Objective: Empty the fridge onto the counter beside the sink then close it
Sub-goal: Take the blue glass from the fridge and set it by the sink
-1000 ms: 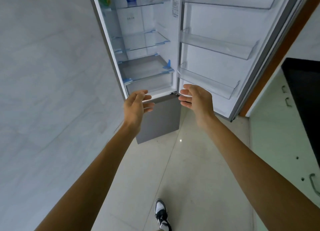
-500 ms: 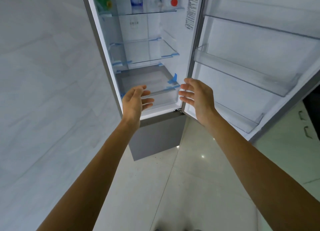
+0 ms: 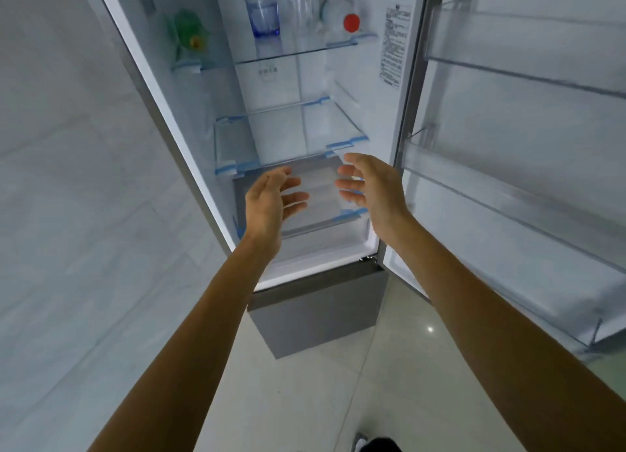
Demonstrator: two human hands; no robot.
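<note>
Within the last second the person has closed in on the fridge (image 3: pixel 271 89), and both hands have risen from its lower lip to the level of the bottom shelves. The left hand (image 3: pixel 267 204) and right hand (image 3: pixel 371 187) are wide, palms facing, holding nothing. Emptying has not begun; I judge the reach is bound for the top shelf (image 3: pixel 294 50). The fridge stands open, its door (image 3: pixel 508 130) swung right. What shows inside sits on that top shelf: a blue glass (image 3: pixel 262 16) mid-shelf, a clear glass (image 3: pixel 303 6) just beside it, a red-capped bottle (image 3: pixel 351 22) at the right edge, and something green (image 3: pixel 189 33) at the left edge, perhaps a bottle, too blurred to tell.
</note>
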